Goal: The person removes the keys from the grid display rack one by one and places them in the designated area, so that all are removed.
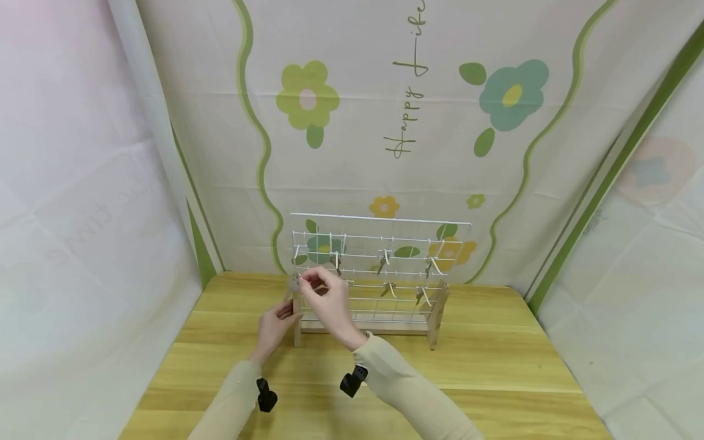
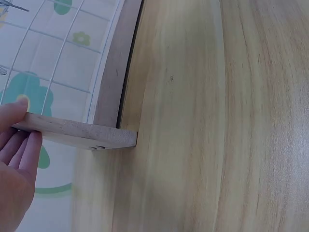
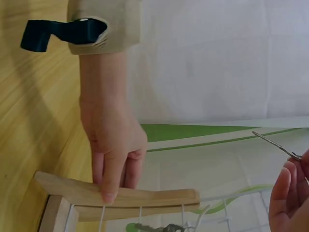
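A white wire grid rack [image 1: 379, 219] stands on wooden end supports, and small metal keys [image 1: 383, 264] hang from several of its white hooks. Thumb and fingers of my left hand [image 1: 272, 330] grip the left wooden support [image 2: 82, 129], the thumb on one face and the fingers on the other. Higher up, at the rack's left end, my right hand [image 1: 330, 302] pinches a thin metal key [image 3: 273, 144], seen nearly edge-on in the right wrist view. Part of the key is hidden behind the fingertips.
Under the rack is a wood-grain table [image 1: 495, 366]. Behind it hangs a pale cloth [image 1: 352, 122] printed with flowers, and more cloth walls [image 1: 71, 214] stand at both sides. The right wooden support [image 1: 437, 315] holds the other end of the grid.
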{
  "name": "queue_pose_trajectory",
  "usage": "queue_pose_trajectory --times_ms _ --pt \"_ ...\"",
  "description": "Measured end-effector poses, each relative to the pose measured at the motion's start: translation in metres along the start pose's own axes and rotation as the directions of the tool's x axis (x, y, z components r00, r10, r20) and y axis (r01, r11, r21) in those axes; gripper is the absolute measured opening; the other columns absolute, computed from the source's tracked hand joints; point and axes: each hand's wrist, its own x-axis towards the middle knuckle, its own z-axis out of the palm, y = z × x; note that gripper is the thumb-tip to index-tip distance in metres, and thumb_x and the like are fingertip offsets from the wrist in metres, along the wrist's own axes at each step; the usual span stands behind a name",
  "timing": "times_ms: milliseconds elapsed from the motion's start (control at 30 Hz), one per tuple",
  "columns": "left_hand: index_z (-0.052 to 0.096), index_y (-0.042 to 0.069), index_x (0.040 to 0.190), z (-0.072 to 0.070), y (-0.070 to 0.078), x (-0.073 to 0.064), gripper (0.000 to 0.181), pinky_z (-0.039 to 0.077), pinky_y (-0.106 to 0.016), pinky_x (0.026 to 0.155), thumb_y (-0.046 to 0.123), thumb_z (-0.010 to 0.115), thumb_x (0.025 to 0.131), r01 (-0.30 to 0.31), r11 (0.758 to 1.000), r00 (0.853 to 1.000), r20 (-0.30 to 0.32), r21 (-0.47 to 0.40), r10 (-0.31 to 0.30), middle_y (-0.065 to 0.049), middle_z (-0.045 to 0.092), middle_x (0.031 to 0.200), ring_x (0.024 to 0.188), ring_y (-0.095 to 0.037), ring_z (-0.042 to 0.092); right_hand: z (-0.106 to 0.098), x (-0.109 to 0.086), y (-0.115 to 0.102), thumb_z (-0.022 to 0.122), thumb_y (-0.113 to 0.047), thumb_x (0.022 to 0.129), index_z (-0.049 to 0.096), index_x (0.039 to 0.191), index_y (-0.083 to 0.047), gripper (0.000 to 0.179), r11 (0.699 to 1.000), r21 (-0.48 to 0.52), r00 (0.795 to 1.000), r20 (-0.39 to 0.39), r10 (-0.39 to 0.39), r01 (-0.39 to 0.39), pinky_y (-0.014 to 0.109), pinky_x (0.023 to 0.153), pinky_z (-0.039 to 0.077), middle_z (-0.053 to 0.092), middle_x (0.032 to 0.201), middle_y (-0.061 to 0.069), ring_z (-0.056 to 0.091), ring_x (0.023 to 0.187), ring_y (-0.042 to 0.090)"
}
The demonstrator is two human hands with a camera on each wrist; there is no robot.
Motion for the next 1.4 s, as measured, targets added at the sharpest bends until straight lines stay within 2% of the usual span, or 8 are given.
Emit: queue_pose_trajectory --times_ms 233,400,567,700,767,1000,1400 --pt "0.062 -0.007 0.128 -0.001 0.002 -0.002 0.045 0.061 -0.031 0.092 0.006 0.075 0.087 0.011 1.0 1.0 0.003 0.017 -0.011 -0.027 0.065 0.127 0.118 -0.039 0.065 -0.011 -0.013 0.015 0.067 -0.011 0.093 0.072 0.093 -0.011 0.005 0.996 -0.067 0.998 0.024 0.059 -0.057 0.015 0.064 0.055 0.073 0.088 0.008 0.062 0.075 0.006" --pt "0.06 -0.008 0.13 -0.001 0.001 -0.001 0.046 0.06 -0.032 0.094 0.007 0.074 0.088 -0.008 1.0 1.0 0.02 0.024 0.007 -0.028 0.064 0.129 0.119 -0.04 0.064 -0.017 -0.025 0.029 0.067 -0.012 0.093 0.072 0.093 -0.008 0.006 0.991 -0.092 0.994 0.045 0.103 -0.099 0.015 0.062 0.054 0.073 0.087 0.011 0.059 0.072 0.002" --pt "0.061 -0.007 0.129 -0.002 0.002 -0.001 0.046 0.06 -0.033 0.095 0.008 0.075 0.087 0.003 1.0 1.0 0.018 0.022 -0.003 -0.027 0.064 0.128 0.118 -0.039 0.065 -0.022 -0.041 0.044 0.067 -0.008 0.092 0.071 0.093 -0.003 0.007 0.985 -0.086 0.983 0.087 0.159 -0.152 0.012 0.061 0.052 0.073 0.087 0.014 0.058 0.07 0.003" --pt "0.062 -0.006 0.129 -0.002 0.004 -0.002 0.045 0.06 -0.033 0.095 0.006 0.075 0.087 0.016 1.0 1.0 0.014 0.027 -0.016 -0.026 0.065 0.128 0.118 -0.038 0.065 -0.027 -0.059 0.063 0.065 -0.008 0.092 0.072 0.091 -0.004 0.008 0.977 -0.143 0.975 0.132 0.177 -0.158 0.012 0.06 0.052 0.073 0.084 0.011 0.057 0.067 0.0" --pt "0.062 -0.006 0.129 -0.001 0.005 -0.003 0.045 0.06 -0.033 0.095 0.006 0.075 0.087 0.014 0.999 1.0 0.012 0.031 -0.015 -0.026 0.065 0.128 0.118 -0.038 0.065 -0.027 -0.068 0.079 0.065 -0.01 0.092 0.072 0.091 -0.006 0.008 0.972 -0.17 0.969 0.159 0.188 -0.16 0.013 0.059 0.052 0.073 0.082 0.008 0.056 0.066 -0.003" --pt "0.061 -0.006 0.13 -0.002 0.006 -0.004 0.044 0.06 -0.033 0.094 0.004 0.073 0.088 0.021 1.0 1.0 0.015 0.013 -0.021 -0.027 0.064 0.129 0.119 -0.039 0.064 -0.026 -0.09 0.102 0.064 -0.01 0.091 0.071 0.09 -0.008 0.007 0.954 -0.244 0.939 0.251 0.233 -0.172 0.013 0.058 0.05 0.071 0.082 0.006 0.054 0.067 -0.005" --pt "0.062 -0.004 0.129 -0.002 0.006 -0.004 0.044 0.06 -0.035 0.095 0.005 0.074 0.088 0.019 1.0 1.0 0.018 0.014 -0.019 -0.025 0.065 0.128 0.119 -0.038 0.065 -0.021 -0.106 0.134 0.066 -0.009 0.09 0.073 0.089 -0.007 0.008 0.94 -0.289 0.903 0.328 0.277 -0.184 0.012 0.059 0.049 0.073 0.081 0.006 0.054 0.067 -0.004"
